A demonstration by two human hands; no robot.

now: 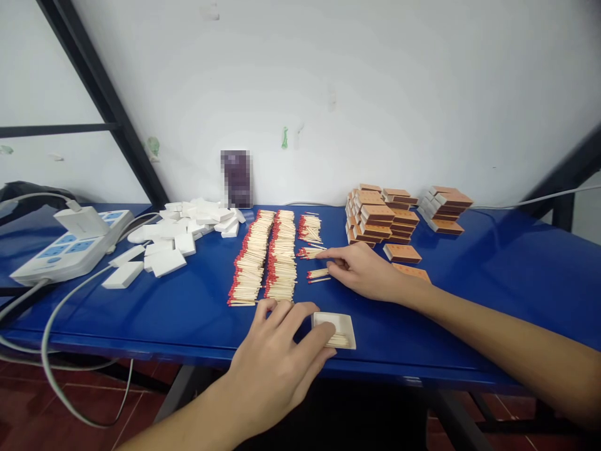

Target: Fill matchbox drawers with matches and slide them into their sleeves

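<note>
My left hand (275,357) rests on the blue table (493,282) near its front edge, fingers spread, fingertips touching a small white open tray (340,324) that holds a few matches. My right hand (364,270) reaches left across the table, index finger stretched toward a small bunch of red-tipped matches (318,274), the other fingers curled beside them. Long rows of matches (267,257) lie just left of that hand, with two smaller bunches (310,228) behind it.
A heap of white inner trays (183,232) lies at the back left beside a white power strip (70,247) with cables. Stacks of brown matchbox sleeves (382,216) and another stack (446,210) stand at the back right. A wall closes the far side.
</note>
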